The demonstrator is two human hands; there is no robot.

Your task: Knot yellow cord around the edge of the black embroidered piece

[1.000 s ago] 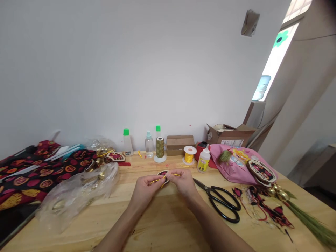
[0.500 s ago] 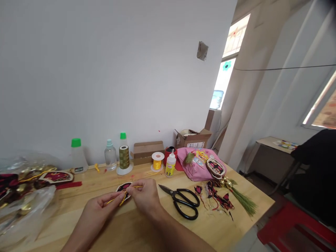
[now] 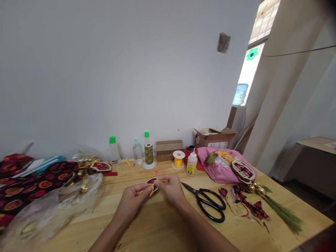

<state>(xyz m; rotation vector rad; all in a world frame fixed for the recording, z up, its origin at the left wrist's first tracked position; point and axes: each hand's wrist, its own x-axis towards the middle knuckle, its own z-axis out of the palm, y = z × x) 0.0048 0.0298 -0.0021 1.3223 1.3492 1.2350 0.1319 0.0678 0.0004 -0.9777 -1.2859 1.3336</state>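
Note:
My left hand point(image 3: 134, 200) pinches yellow cord point(image 3: 151, 190) at the front of a small dark patch with a pale rim point(image 3: 151, 181). Thumb and fingers of my right hand point(image 3: 172, 191) close on the same cord, and one end of it sticks out to the right past them. The patch is mostly hidden behind my fingers, so its full shape does not show. Just right of my right hand lie black-handled scissors point(image 3: 207, 201), their blades pointing toward it.
Behind my hands stand a yellow cord spool point(image 3: 178, 161), a glue bottle point(image 3: 192, 164), a green ribbon roll point(image 3: 148, 154) and a clear bottle point(image 3: 137, 154). A pink bag point(image 3: 220, 171) and fabric scraps point(image 3: 250, 203) lie right. Plastic bags point(image 3: 55, 206) and printed cloth point(image 3: 34, 192) fill the left.
My view has turned left, so everything sits further right and more printed cloth shows. Both hands keep their pinch on the yellow cord, with little other visible movement.

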